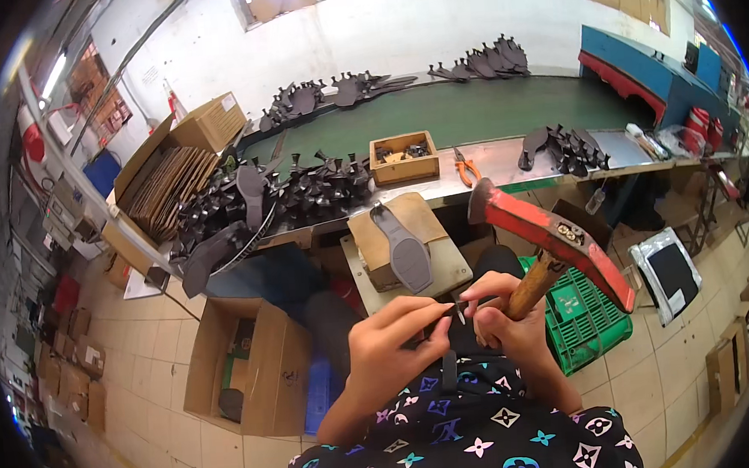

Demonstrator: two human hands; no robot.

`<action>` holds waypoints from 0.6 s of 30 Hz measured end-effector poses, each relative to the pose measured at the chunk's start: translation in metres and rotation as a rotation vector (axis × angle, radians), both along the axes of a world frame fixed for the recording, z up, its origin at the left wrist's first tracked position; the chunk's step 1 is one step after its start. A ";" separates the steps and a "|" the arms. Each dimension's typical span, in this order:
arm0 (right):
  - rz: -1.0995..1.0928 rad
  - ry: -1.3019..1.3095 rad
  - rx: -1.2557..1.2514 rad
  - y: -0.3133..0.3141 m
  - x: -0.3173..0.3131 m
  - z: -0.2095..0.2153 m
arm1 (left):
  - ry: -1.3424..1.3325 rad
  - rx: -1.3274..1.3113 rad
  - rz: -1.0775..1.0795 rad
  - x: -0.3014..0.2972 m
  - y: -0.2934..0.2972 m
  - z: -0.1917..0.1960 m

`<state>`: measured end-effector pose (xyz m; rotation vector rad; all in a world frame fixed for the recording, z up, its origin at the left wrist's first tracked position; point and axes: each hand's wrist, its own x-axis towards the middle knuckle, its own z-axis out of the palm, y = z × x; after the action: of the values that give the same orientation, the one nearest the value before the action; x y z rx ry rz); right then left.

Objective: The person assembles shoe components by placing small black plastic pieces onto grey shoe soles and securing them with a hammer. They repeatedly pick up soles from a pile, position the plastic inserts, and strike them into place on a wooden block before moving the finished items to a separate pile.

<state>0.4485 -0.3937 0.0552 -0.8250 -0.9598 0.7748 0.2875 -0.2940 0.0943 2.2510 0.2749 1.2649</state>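
My left hand (398, 337) pinches a small dark piece with a thin light pin (460, 313) between thumb and fingertips. Close beside it, my right hand (510, 316) is closed round the wooden handle of a hammer (555, 233), whose red head points up and to the right. The right fingertips are at the small piece; whether they touch it I cannot tell. Beyond my hands a grey shoe sole (407, 253) lies flat on a brown sheet (429, 218) over a block on a small stand (452, 268).
On the metal ledge are a wooden box of small dark parts (403, 157), orange-handled pliers (466, 167) and piles of black heeled soles (320, 186). Behind runs a green conveyor belt (436, 114). A cardboard box (267, 369) stands lower left, a green crate (581, 316) at right.
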 end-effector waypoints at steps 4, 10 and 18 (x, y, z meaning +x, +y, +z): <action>0.055 -0.177 -0.160 0.010 -0.010 0.031 | 0.104 0.338 0.134 -0.019 -0.001 0.009; 0.266 -0.312 -0.161 0.070 0.008 0.019 | 0.337 0.297 0.224 -0.027 0.022 0.024; 0.223 -0.194 -0.458 0.120 0.054 -0.012 | 0.465 0.131 0.050 0.016 0.115 -0.012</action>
<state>0.5025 -0.2742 0.0431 -1.2202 -1.0749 1.1479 0.3040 -0.1792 0.0826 2.6488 0.4296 0.7848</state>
